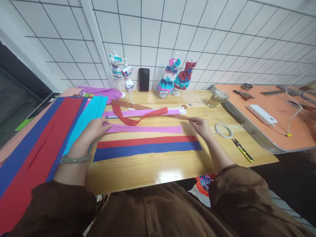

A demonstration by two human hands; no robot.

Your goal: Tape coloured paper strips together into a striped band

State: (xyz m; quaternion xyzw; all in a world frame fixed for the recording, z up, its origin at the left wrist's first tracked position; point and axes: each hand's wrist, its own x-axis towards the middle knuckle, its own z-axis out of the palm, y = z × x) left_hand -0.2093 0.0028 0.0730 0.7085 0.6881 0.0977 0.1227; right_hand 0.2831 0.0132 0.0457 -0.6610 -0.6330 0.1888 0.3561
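My left hand (100, 127), with a green bangle at the wrist, pinches the left end of a pink-purple strip (145, 129) lying across the table. My right hand (199, 126) has its fingers together at the right tip of a thin brown strip (180, 117). Nearer to me lies a red strip (148, 141) directly above a blue strip (148, 150). Beyond the pink-purple strip, a curled red ribbon (154, 114) rests over a white and purple strip (181, 111).
Large red (59, 128) and turquoise (86, 120) sheets cover the left side. Small mannequins (128, 79), a phone (144, 80) and dressed mannequins (168, 79) stand at the back. To the right are a glass jar (217, 98), tape roll (223, 130), yellow snips (243, 150) and an orange table (283, 138).
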